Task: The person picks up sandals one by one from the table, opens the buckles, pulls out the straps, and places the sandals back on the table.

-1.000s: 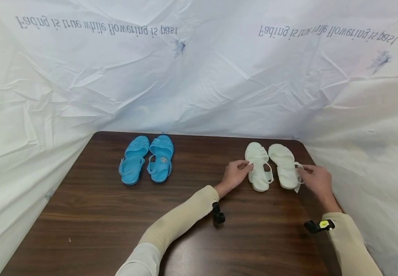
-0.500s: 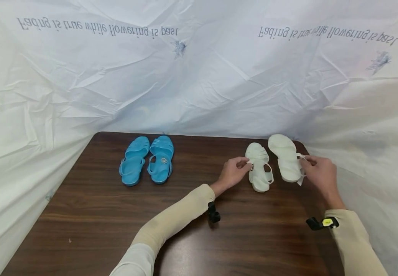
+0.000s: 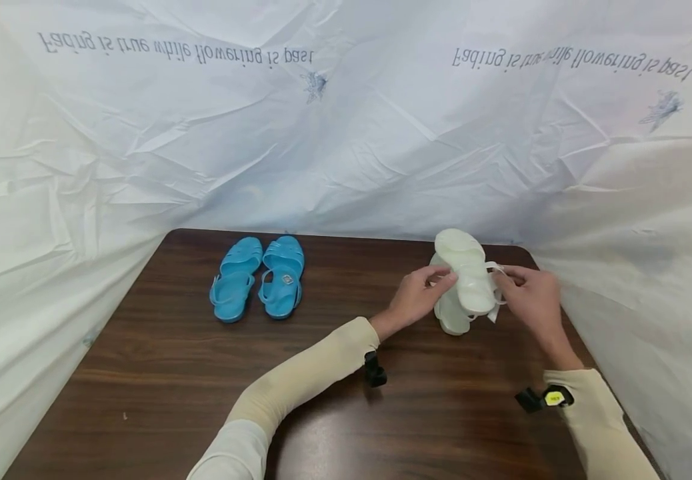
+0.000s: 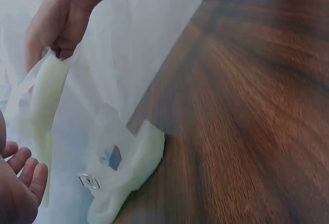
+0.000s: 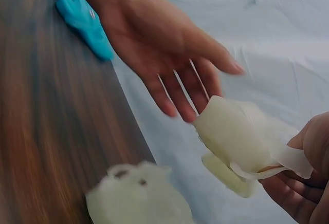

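Observation:
My right hand (image 3: 535, 303) pinches the strap of a white sandal (image 3: 475, 290), which hangs above the table at the right. Below it, partly covered by it in the head view, another white sandal (image 3: 453, 323) lies on the tabletop. My left hand (image 3: 412, 297) is beside the raised sandal. In the right wrist view the left hand's fingers (image 5: 187, 93) are spread and fairly straight, near the sandal's end; whether they touch it I cannot tell. A metal buckle (image 4: 89, 181) shows on the lower sandal in the left wrist view.
Two blue sandals (image 3: 283, 293) lie side by side on the left part of the dark wooden table (image 3: 346, 360). White printed sheeting (image 3: 346, 133) hangs behind the table and along both sides.
The right hand has lifted the right-hand white sandal off the table and carried it left, over the other one. The left hand has let its fingers off the lower sandal.

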Demonstrator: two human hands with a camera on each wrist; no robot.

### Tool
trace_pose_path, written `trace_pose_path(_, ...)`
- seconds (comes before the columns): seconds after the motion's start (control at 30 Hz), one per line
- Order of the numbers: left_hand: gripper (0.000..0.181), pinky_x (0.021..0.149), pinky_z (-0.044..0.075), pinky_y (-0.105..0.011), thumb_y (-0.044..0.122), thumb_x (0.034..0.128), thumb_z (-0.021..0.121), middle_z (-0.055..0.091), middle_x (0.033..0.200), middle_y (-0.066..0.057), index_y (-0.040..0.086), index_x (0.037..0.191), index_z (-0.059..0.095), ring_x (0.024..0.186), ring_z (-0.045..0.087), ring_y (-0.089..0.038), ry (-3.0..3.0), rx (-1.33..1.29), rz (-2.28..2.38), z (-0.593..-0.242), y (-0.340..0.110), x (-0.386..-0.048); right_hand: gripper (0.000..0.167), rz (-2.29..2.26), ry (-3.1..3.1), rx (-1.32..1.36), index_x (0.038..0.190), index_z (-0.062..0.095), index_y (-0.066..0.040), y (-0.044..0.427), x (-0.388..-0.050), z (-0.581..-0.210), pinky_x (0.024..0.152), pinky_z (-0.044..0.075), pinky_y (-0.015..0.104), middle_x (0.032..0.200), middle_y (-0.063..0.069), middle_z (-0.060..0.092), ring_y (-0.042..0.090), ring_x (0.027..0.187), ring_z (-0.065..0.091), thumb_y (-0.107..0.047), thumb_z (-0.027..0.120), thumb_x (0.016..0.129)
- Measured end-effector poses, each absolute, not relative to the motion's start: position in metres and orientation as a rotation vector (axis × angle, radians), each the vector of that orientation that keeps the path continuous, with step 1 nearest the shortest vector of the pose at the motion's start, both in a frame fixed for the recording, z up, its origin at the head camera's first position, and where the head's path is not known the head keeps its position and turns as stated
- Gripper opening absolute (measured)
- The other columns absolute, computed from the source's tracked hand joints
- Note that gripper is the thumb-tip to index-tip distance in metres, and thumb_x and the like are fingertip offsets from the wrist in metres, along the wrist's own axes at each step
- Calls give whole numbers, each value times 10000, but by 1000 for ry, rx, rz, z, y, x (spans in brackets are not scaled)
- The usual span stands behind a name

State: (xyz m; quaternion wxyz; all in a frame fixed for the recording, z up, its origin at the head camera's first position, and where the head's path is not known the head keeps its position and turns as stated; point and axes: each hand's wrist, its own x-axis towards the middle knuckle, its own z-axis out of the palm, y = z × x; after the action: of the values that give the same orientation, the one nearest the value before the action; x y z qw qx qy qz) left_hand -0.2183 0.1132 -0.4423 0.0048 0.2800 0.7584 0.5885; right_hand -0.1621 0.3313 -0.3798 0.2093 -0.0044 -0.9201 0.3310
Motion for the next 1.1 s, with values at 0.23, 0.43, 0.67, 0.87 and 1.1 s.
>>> trace_pose_path(0.23,410,781,476,-222,430,1075,512,590,1159,-23,125,1244,726,941,547,-82,2446,874,1875,-437,107,-215,381,939,-2588,-26,1213,733,16,304,-158,-381,496,485,199,952,220,762,-4,598,621,-290,659,999)
trace_pose_path(0.43,358,825,477,-228,408,1056,563,668,1138,-7,136,1188,756,978,574,-72,2475,800,1843,-424,88,-209,367,978,-2585,-2,1193,747,6,287,-158,-387,510,480,204,931,190,770,9,622,637,-292,686,987)
trace_pose_path(0.67,378,859,499,-253,407,1059,560,686,1255,3,151,1290,716,1060,617,-80,2396,717,1757,-417,58,-204,325,1058,-2577,56,1153,766,-5,266,-158,-400,538,483,192,854,137,772,26,606,627,-273,706,979)
trace_pose_path(0.87,352,920,517,-307,323,1063,574,696,1290,-38,109,1311,703,1136,640,-136,2287,684,1767,-421,30,-202,286,1158,-2573,93,1134,777,-21,245,-155,-411,566,506,192,861,121,776,49,643,661,-246,720,967)
trace_pose_path(1.1,309,844,535,-354,266,1044,620,713,1185,-62,85,1277,712,982,627,-136,2213,643,1818,-429,-1,-192,238,1299,-2572,144,1118,786,-47,221,-153,-421,496,440,226,819,78,766,67,577,558,-209,736,950)
